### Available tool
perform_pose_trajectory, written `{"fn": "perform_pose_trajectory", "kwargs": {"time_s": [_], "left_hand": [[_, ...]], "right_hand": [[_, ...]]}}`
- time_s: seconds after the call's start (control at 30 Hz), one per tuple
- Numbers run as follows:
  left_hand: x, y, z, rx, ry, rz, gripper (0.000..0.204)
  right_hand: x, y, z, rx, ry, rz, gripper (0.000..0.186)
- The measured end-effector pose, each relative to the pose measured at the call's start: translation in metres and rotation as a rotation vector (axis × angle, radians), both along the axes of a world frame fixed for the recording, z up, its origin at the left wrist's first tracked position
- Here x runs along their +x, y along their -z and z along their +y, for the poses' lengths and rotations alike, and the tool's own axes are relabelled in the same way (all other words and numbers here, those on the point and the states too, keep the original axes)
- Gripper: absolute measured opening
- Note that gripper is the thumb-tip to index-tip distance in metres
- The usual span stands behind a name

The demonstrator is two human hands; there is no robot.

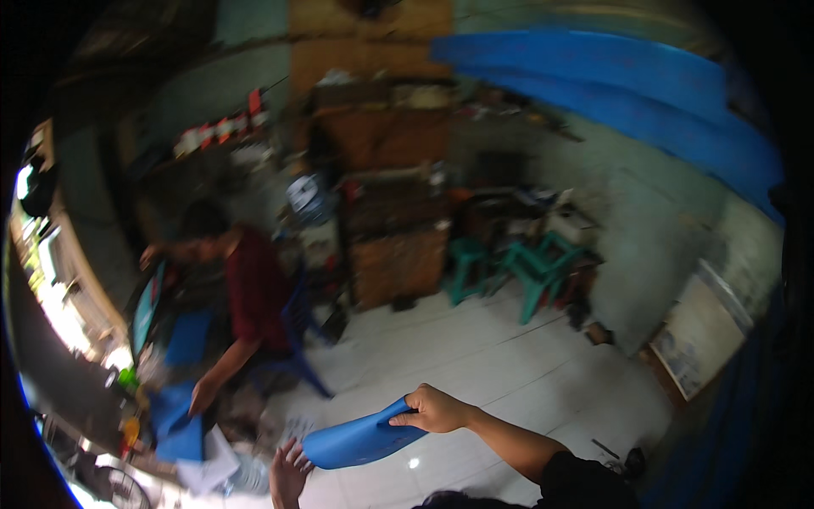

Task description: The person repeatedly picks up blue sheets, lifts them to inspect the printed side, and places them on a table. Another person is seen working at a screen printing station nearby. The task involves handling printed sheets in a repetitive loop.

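Right hand [437,409]: closed, pinching the right end of a blue sheet between thumb and fingers.

Left hand [290,475]: fingers spread, beside the sheet's left end; whether the fingertips touch it cannot be told.

Blue sheet [365,441]: one, flexible, bowed along its length, a fold at the gripped end; held between the two hands, above the floor.

Floor [500,365]: pale glossy tiles.

Co-worker [259,293]: one person, dark red shirt, seated at left on a blue plastic chair [298,327]; one arm raised, the other lowered, its hand at further blue sheets [180,433].

White paper [212,462]: just beside those sheets, overlapping them in view.

Wooden cabinet [398,267]: brown, against the back wall; near it, a blue water jug [318,204].

Plastic stools [547,267]: green, right of the cabinet.

Framed board [699,339]: pale face, leaning at right.

Blue sheeting [610,81]: long, upper right, high along the wall.
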State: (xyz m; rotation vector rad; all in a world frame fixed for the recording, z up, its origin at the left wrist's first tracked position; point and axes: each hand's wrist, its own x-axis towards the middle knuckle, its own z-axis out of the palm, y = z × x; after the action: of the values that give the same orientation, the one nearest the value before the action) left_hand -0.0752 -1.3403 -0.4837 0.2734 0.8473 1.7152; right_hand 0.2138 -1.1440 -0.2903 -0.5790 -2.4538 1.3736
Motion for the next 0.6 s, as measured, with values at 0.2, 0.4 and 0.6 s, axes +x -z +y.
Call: {"fn": "perform_pose_trajectory", "kwargs": {"time_s": [0.2,0.4,0.6], "left_hand": [[0.132,0.022,0.121,-0.114,0.351,-0.063,0.031],[0.254,0.037,0.169,-0.153,0.59,0.023,0.039],[0.344,0.032,0.216,-0.158,0.604,0.08,0.034]], "right_hand": [[0.157,-0.172,0.078,0.691,0.423,-0.134,0.019],[0.31,-0.387,0.146,0.638,0.748,0.308,0.012],[0.454,-0.612,0.13,0.958,0.935,0.546,0.028]]}}
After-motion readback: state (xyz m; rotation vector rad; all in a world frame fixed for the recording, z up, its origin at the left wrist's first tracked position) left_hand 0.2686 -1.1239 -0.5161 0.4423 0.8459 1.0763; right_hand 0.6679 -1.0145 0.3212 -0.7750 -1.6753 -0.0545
